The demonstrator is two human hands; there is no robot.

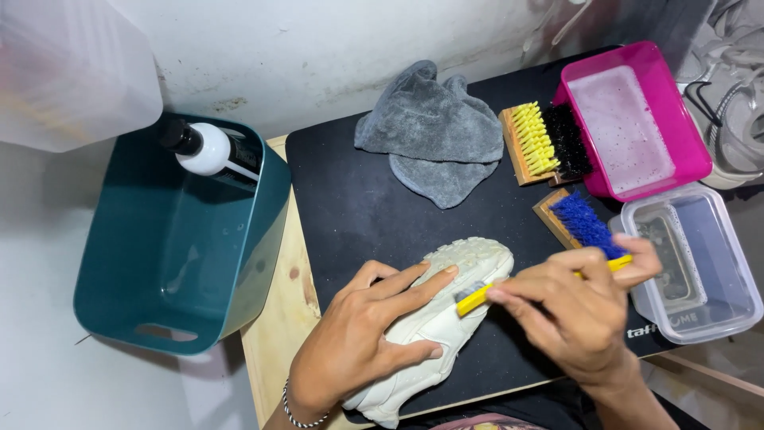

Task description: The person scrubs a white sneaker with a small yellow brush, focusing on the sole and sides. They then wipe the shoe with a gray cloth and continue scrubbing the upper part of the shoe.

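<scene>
Cream sneaker (434, 322) lies sole-up on the black mat (358, 207), toe end toward the mat's centre, heel hanging near the front edge. Left hand (366, 338) spread flat over the sole, fingers extended, thumb curled under the side, pinning the shoe down. Right hand (577, 306) closed around a small yellow-handled brush (476, 296); bristle head touches the sole's edge, just beside the left fingertips.

Progress, judged: the sole looks pale and mostly even; no obvious foam or dirt patches show on it, so how much is scrubbed cannot be told. Pink tub (637, 119) holds sudsy water. Grey cloth (434, 131) lies crumpled and apart at the mat's back.

Room: open mat between shoe and cloth. Right side crowded: blue-bristle brush (581, 221) just beside the right hand, yellow-and-black brush (545, 143) behind it, clear plastic container (688, 255) touching the mat's right edge near the knuckles. Left, a teal bin (175, 255) with a spray bottle (211, 150) inside stands off the mat, beside the wooden board (286, 318).
</scene>
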